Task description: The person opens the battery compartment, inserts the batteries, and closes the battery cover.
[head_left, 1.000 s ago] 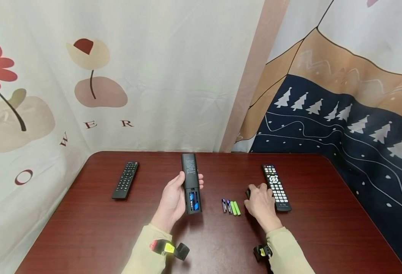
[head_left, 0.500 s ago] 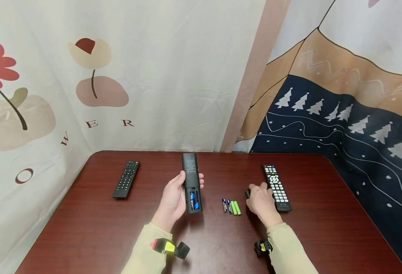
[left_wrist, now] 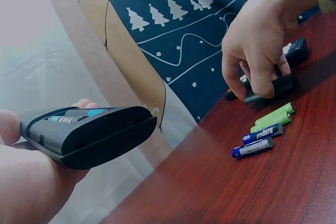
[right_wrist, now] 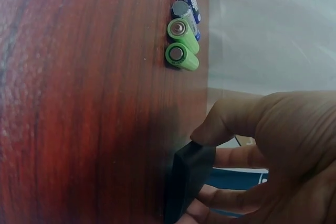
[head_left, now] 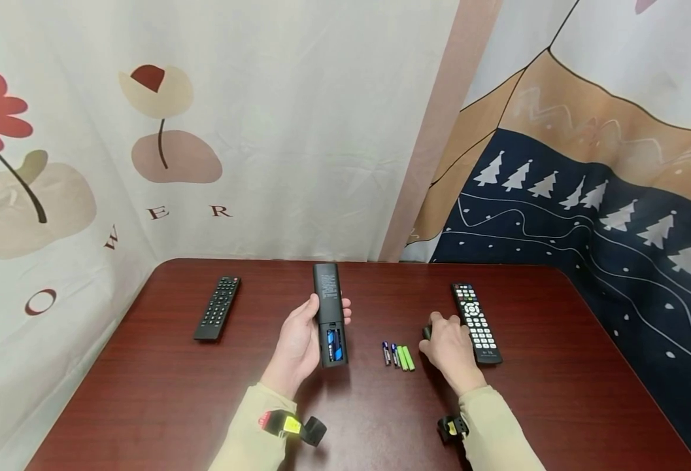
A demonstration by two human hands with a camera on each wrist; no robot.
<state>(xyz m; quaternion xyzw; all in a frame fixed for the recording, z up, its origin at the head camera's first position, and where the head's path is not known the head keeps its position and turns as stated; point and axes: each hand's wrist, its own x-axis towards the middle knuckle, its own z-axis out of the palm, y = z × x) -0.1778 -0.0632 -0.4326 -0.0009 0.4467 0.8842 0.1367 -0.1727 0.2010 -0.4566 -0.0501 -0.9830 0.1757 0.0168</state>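
Note:
My left hand (head_left: 299, 343) grips a black remote control (head_left: 328, 294) with its back facing up. The remote's battery compartment is uncovered, and blue batteries (head_left: 334, 345) lie inside it. At the right, my right hand (head_left: 452, 347) pinches a small black battery cover (right_wrist: 191, 174) between thumb and fingers, low over the table. In the head view the hand hides most of that cover. Between the hands two green batteries (head_left: 405, 358) and two blue-and-silver batteries (left_wrist: 257, 141) lie side by side on the table.
A second black remote control (head_left: 477, 323) with white buttons lies just right of my right hand. Another remote control (head_left: 218, 309) lies at the left of the dark red table (head_left: 145, 392). Printed curtains (head_left: 298, 131) hang behind the table.
Both hands stay almost where they were. The left still grips the remote control, and the right still holds the battery cover with only a slight shift of the fingers.

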